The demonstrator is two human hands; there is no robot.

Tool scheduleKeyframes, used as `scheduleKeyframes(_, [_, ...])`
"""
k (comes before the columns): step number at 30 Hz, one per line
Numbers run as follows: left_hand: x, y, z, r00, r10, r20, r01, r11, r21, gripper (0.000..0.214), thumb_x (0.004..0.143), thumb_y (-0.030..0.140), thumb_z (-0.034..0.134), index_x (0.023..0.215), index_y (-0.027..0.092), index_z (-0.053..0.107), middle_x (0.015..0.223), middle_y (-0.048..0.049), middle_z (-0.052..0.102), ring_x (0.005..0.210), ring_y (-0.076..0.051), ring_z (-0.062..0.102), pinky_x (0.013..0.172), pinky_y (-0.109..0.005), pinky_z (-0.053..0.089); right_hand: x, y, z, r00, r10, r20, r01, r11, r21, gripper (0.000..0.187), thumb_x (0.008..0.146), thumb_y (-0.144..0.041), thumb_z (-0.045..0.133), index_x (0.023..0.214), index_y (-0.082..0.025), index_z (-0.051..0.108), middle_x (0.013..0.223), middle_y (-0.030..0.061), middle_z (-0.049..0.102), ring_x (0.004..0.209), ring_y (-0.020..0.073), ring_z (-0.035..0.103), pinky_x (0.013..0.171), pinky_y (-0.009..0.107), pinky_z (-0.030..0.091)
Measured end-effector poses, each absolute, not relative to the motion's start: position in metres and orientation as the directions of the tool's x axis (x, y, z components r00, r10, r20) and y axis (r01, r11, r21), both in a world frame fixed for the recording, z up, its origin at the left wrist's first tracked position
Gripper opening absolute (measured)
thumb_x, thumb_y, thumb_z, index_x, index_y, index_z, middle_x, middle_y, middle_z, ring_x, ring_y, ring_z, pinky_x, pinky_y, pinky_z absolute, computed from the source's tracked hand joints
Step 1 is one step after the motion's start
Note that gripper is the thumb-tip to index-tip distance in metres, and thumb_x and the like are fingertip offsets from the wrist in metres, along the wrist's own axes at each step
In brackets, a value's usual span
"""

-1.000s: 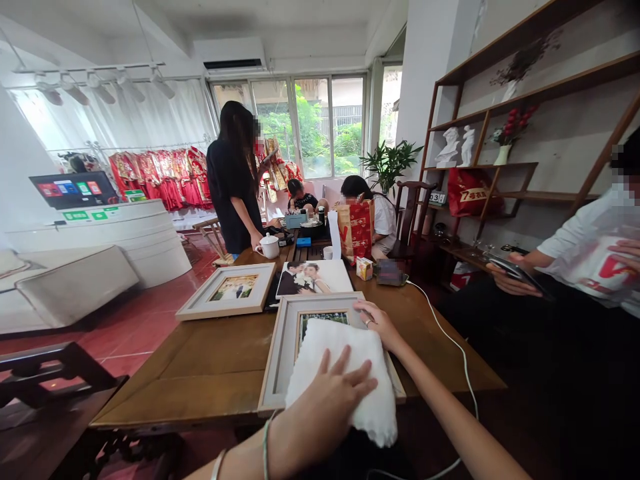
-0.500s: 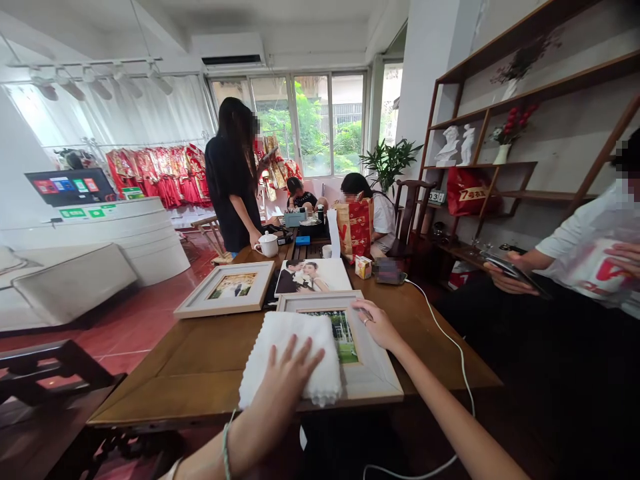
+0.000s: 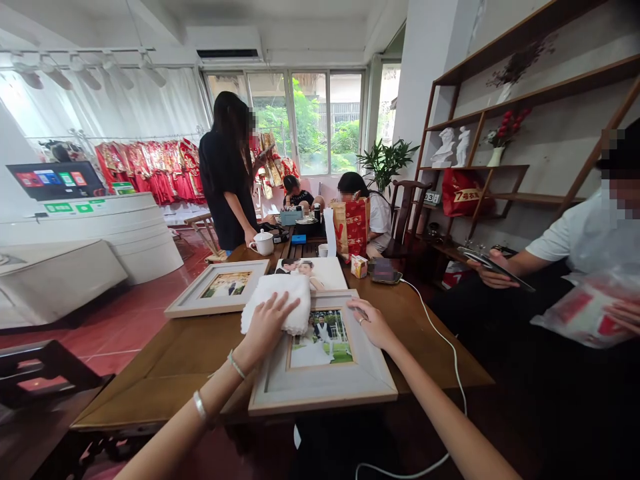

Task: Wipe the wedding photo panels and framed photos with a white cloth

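A folded white cloth (image 3: 295,297) lies across the upper left of a light wood picture frame (image 3: 370,387), partly covering it. My left hand (image 3: 270,320) rests flat on the cloth with its fingers spread. Inside the frame, a wide pale mat surrounds a photo (image 3: 325,340) of a couple on grass. At the frame's upper right edge, my right hand (image 3: 374,323) is curled, its fingers on the border. Behind the cloth lies an unframed couple's portrait (image 3: 333,270), partly hidden. A second framed photo (image 3: 227,285) lies to the left.
The wooden table (image 3: 165,360) also bears a white lidded cup (image 3: 263,243), a small box (image 3: 359,266) and a phone (image 3: 384,272) with a white cable (image 3: 440,317). A red paper bag (image 3: 350,227) stands farther back. Other people are around the table; one at right holds a phone.
My left hand and the white cloth have moved up and left over the frame, uncovering the couple in its photo. My right hand stays at the frame's edge.
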State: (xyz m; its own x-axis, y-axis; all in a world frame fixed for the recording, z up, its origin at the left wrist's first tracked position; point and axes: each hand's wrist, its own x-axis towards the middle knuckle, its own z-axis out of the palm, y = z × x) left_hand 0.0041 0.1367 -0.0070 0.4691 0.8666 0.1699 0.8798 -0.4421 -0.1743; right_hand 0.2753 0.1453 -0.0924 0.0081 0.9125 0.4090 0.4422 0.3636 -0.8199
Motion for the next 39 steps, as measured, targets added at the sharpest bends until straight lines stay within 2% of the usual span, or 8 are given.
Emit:
scheduleKeyframes(5, [-0.001,0.100,0.009,0.496,0.866,0.069,0.859,-0.477,-0.184,0.069,0.063,-0.002,0.044,0.129,0.020,0.047,0.137,-0.0106,0.047,0.120,-0.031,0.046,0.089,-0.044,0.043,0.275,0.144,-0.091,0.009,0.913,0.407,0.455,0.358,-0.815,0.035,0.076,-0.010,0.045,0.102,-0.020,0.067,0.122,0.0097,0.061,0.121,0.0209,0.051,0.106,0.043,0.034])
scheduleKeyframes(10, [-0.005,0.047,0.031,0.514,0.855,-0.067,0.857,-0.515,0.002,0.061,0.058,0.007,0.050,0.117,0.024,0.053,0.106,-0.0057,0.064,0.101,-0.027,0.055,0.087,-0.039,0.044,0.275,0.144,-0.092,0.013,0.911,0.413,0.456,0.362,-0.813,0.036,0.076,-0.011,0.046,0.102,-0.021,0.067,0.122,0.0086,0.061,0.120,0.0206,0.052,0.106,0.042,0.035])
scheduleKeyframes(15, [-0.006,0.018,0.024,0.542,0.838,-0.065,0.836,-0.530,0.146,0.060,0.053,0.009,0.049,0.109,0.027,0.055,0.118,-0.0038,0.056,0.106,-0.026,0.050,0.092,-0.039,0.041,0.275,0.145,-0.093,0.007,0.909,0.418,0.444,0.371,-0.815,0.036,0.075,-0.010,0.045,0.102,-0.021,0.067,0.123,0.0083,0.061,0.121,0.0206,0.051,0.106,0.042,0.035])
scheduleKeyframes(19, [-0.003,0.031,0.001,0.486,0.871,0.074,0.864,-0.492,0.108,0.062,0.045,0.008,0.048,0.104,0.025,0.055,0.137,-0.0050,0.042,0.127,-0.030,0.032,0.101,-0.045,0.031,0.275,0.146,-0.093,0.005,0.912,0.411,0.449,0.365,-0.816,0.036,0.075,-0.010,0.045,0.101,-0.020,0.068,0.121,0.0093,0.061,0.122,0.0213,0.050,0.106,0.042,0.034])
scheduleKeyframes(24, [0.001,0.078,-0.013,0.448,0.886,0.121,0.890,-0.455,0.032,0.085,0.050,0.005,0.048,0.131,0.028,0.043,0.153,-0.0049,0.020,0.141,-0.030,0.009,0.109,-0.051,0.014,0.276,0.145,-0.092,0.002,0.912,0.410,0.452,0.365,-0.814,0.036,0.075,-0.010,0.044,0.101,-0.020,0.067,0.123,0.0090,0.060,0.122,0.0207,0.050,0.106,0.042,0.034])
scheduleKeyframes(29, [0.013,0.127,-0.012,0.427,0.885,0.188,0.900,-0.435,0.004,0.082,0.063,0.003,0.047,0.140,0.030,0.035,0.152,-0.0065,0.024,0.141,-0.031,0.011,0.111,-0.052,0.014,0.276,0.145,-0.091,-0.007,0.912,0.410,0.461,0.367,-0.808,0.036,0.075,-0.009,0.044,0.101,-0.020,0.067,0.122,0.0094,0.061,0.122,0.0206,0.051,0.107,0.043,0.034])
scheduleKeyframes(34, [0.025,0.144,-0.011,0.478,0.870,0.116,0.878,-0.476,-0.045,0.080,0.065,0.004,0.050,0.139,0.032,0.036,0.152,-0.0069,0.024,0.140,-0.036,0.009,0.109,-0.059,0.013,0.276,0.145,-0.091,0.007,0.919,0.393,0.459,0.347,-0.818,0.035,0.075,-0.009,0.044,0.100,-0.020,0.067,0.123,0.0096,0.060,0.122,0.0211,0.050,0.106,0.043,0.034])
scheduleKeyframes(39, [0.014,0.117,0.000,0.580,0.813,-0.058,0.813,-0.582,-0.030,0.088,0.059,0.002,0.049,0.139,0.035,0.035,0.154,-0.0030,0.018,0.141,-0.032,0.005,0.110,-0.058,0.009,0.274,0.144,-0.089,0.003,0.917,0.398,0.456,0.353,-0.817,0.038,0.076,-0.008,0.042,0.102,-0.020,0.066,0.121,0.0088,0.061,0.122,0.0206,0.050,0.106,0.043,0.034])
